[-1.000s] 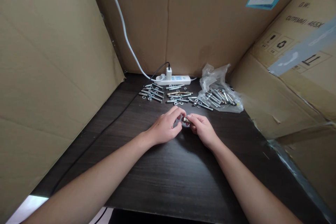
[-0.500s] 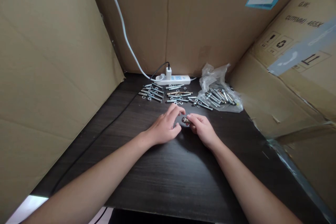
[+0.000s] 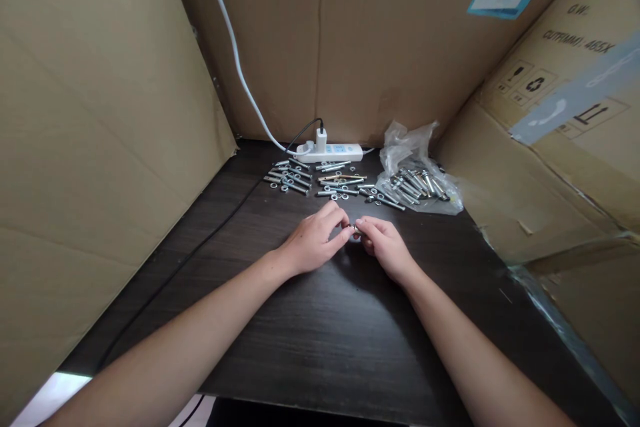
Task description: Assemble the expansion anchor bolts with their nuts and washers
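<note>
My right hand (image 3: 383,240) pinches a metal bolt (image 3: 357,231) between thumb and fingers, and most of its length is hidden in the grip. From the other side, my left hand (image 3: 317,237) closes thumb and forefinger on the bolt's left end, where the nut sits. The fingertips of both hands almost meet over the dark table (image 3: 310,333). Just beyond them lie loose bolts (image 3: 345,190) with washers and nuts strewn among them. Another group of bolts (image 3: 295,177) lies farther left.
A clear plastic bag (image 3: 407,147) with several bolts in it lies at the back right. Behind the loose bolts is a white power strip (image 3: 340,152) with a plug and cables. Cardboard walls (image 3: 270,47) enclose the table on the left, back and right.
My left thumb and forefinger, apart before, have come together on the nut end of the bolt. My right hand has stayed in place with the bolt.
</note>
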Demonstrator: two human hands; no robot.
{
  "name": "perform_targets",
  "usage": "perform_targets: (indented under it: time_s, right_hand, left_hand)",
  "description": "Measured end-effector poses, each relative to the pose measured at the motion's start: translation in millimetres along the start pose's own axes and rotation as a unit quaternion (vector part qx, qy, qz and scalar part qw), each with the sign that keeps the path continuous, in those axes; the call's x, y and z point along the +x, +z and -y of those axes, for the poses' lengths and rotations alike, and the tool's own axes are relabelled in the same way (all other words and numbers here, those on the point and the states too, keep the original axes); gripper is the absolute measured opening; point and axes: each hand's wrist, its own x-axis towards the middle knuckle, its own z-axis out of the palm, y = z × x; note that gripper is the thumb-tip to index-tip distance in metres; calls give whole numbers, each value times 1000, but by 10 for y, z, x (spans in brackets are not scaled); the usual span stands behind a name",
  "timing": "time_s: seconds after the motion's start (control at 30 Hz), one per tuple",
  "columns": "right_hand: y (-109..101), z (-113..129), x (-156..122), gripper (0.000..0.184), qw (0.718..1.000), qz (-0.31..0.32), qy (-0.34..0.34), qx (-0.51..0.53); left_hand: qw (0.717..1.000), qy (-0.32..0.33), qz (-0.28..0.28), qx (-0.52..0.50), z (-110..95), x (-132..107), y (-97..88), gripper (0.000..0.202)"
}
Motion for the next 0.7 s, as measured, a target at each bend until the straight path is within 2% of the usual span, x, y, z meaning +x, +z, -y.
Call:
perform_targets:
  time_s: [0.13, 0.2, 0.27, 0.37, 0.47, 0.6, 0.7]
  right_hand:
    - [2, 11, -1, 40, 1000, 0, 3, 3]
    - [1, 7, 0, 40, 1000, -1, 4, 1]
    - [-1, 3, 0, 40, 1000, -3, 2, -1]
    - [-1, 10, -3, 38, 1000, -2, 0, 2]
    - [-5, 39, -12, 34, 1000, 10, 7, 13]
    - [-20, 83, -34, 23, 999, 40, 13, 9]
    - [-17, 106, -58, 20, 996, 42, -43, -66]
  left_hand:
    - [999, 14, -33, -8, -21, -20, -13, 29]
    - [999, 9, -33, -1, -21, -17, -23, 20]
    - [1000, 1, -14, 9, -14, -5, -29, 11]
    - [999, 3, 30, 18, 1, 15, -27, 20]
    - [999, 13, 38, 15, 15, 24, -23, 21]
    - [999, 33, -7, 15, 50, 21, -28, 10]
    - [998, 33, -59, 9, 96, 24, -42, 6]
